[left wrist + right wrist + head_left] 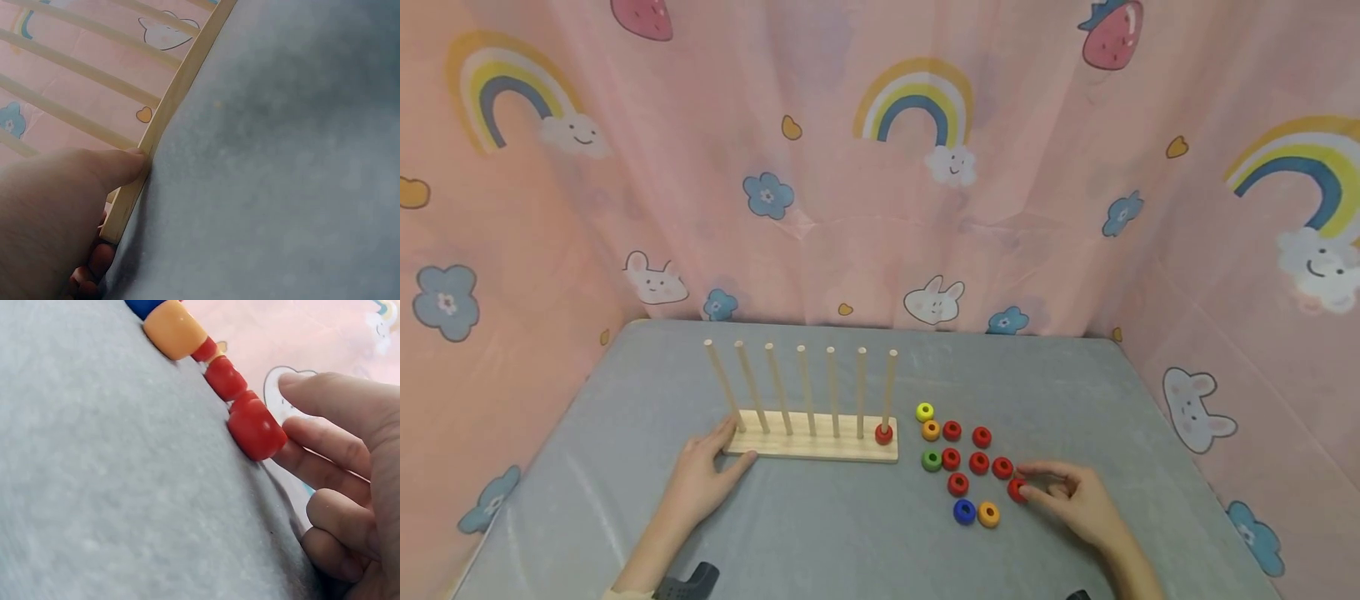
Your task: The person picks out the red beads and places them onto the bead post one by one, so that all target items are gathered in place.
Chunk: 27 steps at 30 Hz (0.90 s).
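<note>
While the right hand point(1081, 500) lies at its three o'clock side, an outer red bead point(1016, 490) sits on the grey worktop point(820, 533), at the four o'clock edge of a loose cluster. That hand is partly open: in the right wrist view the thumb stands clear of the bead, two fingertips are just beside or against its far side, and the lower fingers are loosely bent. Whether those fingertips press on it I cannot tell.

A second red bead point(1002, 467) is just beside the first at eleven o'clock. At eight o'clock is an orange bead point(988, 515), with a blue bead point(965, 512) next to it at nine. Five more red beads point(978, 463) fill the middle of the cluster. Toward its nine o'clock side is a green bead point(932, 460), and around ten o'clock a yellow bead point(925, 412) lies just above another orange one point(931, 431).

Farther out, between nine and ten o'clock, a wooden rack point(816, 451) carries seven upright pegs; the peg at its three o'clock end has a red ring point(883, 435) at the base. The left hand point(700, 475) grips the rack's nine o'clock end, thumb on the front edge, fingers round the end. Beyond, at twelve o'clock, hangs a pink curtain point(850, 267) printed with rainbows and rabbits.
</note>
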### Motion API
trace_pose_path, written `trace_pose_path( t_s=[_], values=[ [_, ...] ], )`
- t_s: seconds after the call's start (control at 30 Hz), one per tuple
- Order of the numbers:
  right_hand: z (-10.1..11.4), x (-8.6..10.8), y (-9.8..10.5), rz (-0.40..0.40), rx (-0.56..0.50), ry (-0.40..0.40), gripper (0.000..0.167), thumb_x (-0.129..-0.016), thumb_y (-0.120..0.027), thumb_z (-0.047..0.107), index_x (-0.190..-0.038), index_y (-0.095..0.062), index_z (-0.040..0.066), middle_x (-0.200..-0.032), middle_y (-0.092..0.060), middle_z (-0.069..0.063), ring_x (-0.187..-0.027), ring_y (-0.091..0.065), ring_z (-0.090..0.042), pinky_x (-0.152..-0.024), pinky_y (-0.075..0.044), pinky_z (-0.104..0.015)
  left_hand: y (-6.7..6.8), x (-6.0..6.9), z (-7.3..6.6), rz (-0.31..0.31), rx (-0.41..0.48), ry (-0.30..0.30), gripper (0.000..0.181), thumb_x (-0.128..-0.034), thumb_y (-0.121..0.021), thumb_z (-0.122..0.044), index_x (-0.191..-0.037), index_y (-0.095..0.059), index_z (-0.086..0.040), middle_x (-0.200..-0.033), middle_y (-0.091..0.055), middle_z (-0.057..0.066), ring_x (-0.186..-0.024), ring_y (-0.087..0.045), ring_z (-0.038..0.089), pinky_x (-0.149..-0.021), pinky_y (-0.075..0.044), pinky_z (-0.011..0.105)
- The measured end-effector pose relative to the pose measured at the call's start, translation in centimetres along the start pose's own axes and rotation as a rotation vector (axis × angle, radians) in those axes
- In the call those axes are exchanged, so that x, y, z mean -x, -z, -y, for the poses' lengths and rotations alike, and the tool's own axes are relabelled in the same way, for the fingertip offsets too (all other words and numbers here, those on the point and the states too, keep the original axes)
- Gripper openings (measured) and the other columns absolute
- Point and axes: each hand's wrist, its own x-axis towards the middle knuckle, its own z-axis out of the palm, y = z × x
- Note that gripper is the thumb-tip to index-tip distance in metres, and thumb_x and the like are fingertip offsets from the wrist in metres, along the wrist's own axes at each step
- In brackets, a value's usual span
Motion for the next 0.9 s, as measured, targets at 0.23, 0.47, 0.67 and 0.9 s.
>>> trace_pose_path(
  t_s=[0.23, 0.47, 0.67, 0.9],
  values=[
    [0.2, -0.1, 0.5, 0.044, 0.015, -0.040, 0.033, -0.086, -0.089, 0.013, -0.115, -0.080, 0.003, -0.055, -0.031, 0.008, -0.048, -0.021, 0.001, -0.039, -0.030, -0.023, 0.2, -0.1, -0.2, -0.003, -0.002, 0.010, 0.070, -0.0989, -0.077, -0.029, -0.154, -0.049, 0.006, -0.158, -0.049, 0.024, -0.128, -0.054, 0.051, -0.102, -0.047, 0.067],
    [0.2, -0.2, 0.9, 0.076, 0.040, -0.092, 0.035, -0.083, -0.092, 0.015, -0.115, -0.080, 0.006, -0.055, -0.031, 0.008, -0.048, -0.024, -0.002, -0.044, -0.030, -0.022, 0.2, -0.2, -0.2, -0.014, -0.008, -0.006, 0.071, -0.0984, -0.078, -0.029, -0.153, -0.050, 0.006, -0.156, -0.051, 0.025, -0.127, -0.055, 0.051, -0.102, -0.048, 0.066],
    [-0.1, 0.0, 1.2, 0.112, 0.036, -0.071, 0.035, -0.084, -0.091, 0.014, -0.116, -0.080, 0.005, -0.056, -0.033, 0.009, -0.048, -0.026, -0.001, -0.044, -0.032, -0.022, 0.1, -0.1, 0.0, -0.010, -0.006, -0.010, 0.071, -0.0979, -0.079, -0.030, -0.152, -0.051, 0.007, -0.156, -0.051, 0.025, -0.130, -0.055, 0.052, -0.103, -0.048, 0.067],
    [-0.3, 0.1, 1.2, 0.118, 0.014, -0.024, 0.033, -0.086, -0.089, 0.012, -0.116, -0.079, 0.004, -0.054, -0.032, 0.007, -0.047, -0.025, 0.000, -0.041, -0.032, -0.022, 0.0, -0.1, 0.0, -0.002, -0.003, 0.008, 0.071, -0.0983, -0.078, -0.033, -0.151, -0.052, 0.007, -0.156, -0.051, 0.024, -0.127, -0.056, 0.050, -0.102, -0.049, 0.066]
  ],
)
